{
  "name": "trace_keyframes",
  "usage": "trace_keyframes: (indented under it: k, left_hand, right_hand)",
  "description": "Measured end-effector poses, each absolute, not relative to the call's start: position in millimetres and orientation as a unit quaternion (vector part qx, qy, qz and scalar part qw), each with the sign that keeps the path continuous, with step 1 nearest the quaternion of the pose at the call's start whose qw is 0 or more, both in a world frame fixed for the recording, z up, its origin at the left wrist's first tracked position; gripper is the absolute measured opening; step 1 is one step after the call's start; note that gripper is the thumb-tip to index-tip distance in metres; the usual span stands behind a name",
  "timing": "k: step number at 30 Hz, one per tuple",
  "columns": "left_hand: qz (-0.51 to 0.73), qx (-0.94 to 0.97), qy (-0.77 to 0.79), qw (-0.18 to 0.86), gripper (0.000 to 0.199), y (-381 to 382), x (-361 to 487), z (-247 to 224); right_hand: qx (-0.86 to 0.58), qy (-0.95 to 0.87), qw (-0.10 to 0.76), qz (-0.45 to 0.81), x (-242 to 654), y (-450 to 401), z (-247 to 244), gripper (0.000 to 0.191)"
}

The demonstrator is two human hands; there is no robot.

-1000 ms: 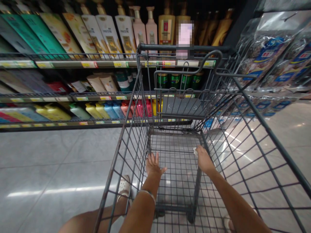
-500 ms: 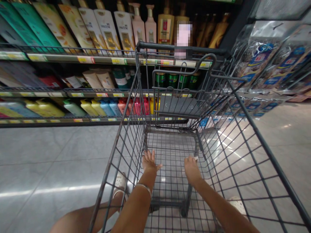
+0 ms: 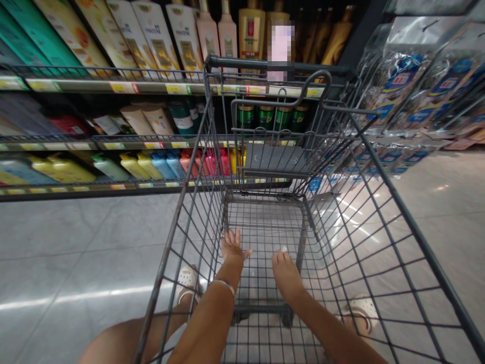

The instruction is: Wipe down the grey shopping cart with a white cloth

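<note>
A grey wire shopping cart [image 3: 182, 177] surrounds both my forearms, which reach down into its basket. My left hand [image 3: 233, 245] is open, fingers spread, at the left part of the basket's wire floor; whether it presses on the mesh I cannot tell. A pale bracelet circles that wrist. My right hand [image 3: 286, 273] is closed, knuckles up, over the floor mesh to the right of the left hand. A small white piece of tissue or cloth [image 3: 284, 249] pokes out beyond its fingers; most of it is hidden.
Beyond the cart stands a shelf with shampoo bottles [image 3: 159, 40] and pump bottles [image 3: 76, 168]. Plastic-wrapped packs [image 3: 407, 96] hang at the right. The cart's handle bar [image 3: 242, 63] is at its far end. My feet in pale clogs [image 3: 187, 280] flank the basket.
My right hand has moved left across the basket floor, carrying the white piece toward my left hand. The left hand stays spread in nearly the same place. The view has shifted slightly.
</note>
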State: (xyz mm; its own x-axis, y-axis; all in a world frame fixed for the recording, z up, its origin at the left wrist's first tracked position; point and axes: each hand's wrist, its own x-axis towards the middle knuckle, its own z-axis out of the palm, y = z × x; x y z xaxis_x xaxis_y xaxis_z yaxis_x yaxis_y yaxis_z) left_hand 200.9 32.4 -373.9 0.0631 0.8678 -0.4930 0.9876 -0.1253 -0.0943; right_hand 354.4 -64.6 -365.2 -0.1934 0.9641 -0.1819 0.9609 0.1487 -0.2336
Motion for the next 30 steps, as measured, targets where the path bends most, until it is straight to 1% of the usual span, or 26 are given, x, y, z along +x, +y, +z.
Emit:
trace_keyframes:
  k: [5,12,14,17,18,22,30]
  left_hand:
    - [-0.228,0.717,0.646,0.128,0.059,33.1,201.7,-374.3]
    - [-0.238,0.712,0.648,0.129,0.061,34.5,202.4,-377.1]
    - [-0.238,0.711,0.648,0.131,0.063,34.8,201.6,-378.4]
    - [-0.239,0.711,0.648,0.132,0.065,35.2,200.3,-379.9]
    - [-0.239,0.711,0.648,0.130,0.065,35.3,200.0,-380.0]
    - [-0.246,0.711,0.648,0.121,0.065,35.7,199.9,-378.7]
    - [-0.248,0.712,0.648,0.107,0.066,35.1,202.2,-370.1]
  right_hand:
    - [-0.700,-0.707,-0.060,0.079,393.9,-55.3,-354.8,0.029]
    - [-0.753,-0.646,-0.118,0.044,434.3,-46.7,-337.5,0.036]
    - [-0.755,-0.640,-0.131,0.047,437.0,-44.2,-337.4,0.032]
    - [-0.764,-0.624,-0.152,0.058,437.5,-38.9,-339.1,0.021]
    - [-0.767,-0.619,-0.158,0.063,437.3,-36.8,-339.6,0.021]
    - [-0.778,-0.599,-0.170,0.088,432.0,-28.7,-338.4,0.030]
    - [-0.789,-0.581,-0.151,0.134,411.8,-22.0,-328.7,0.032]
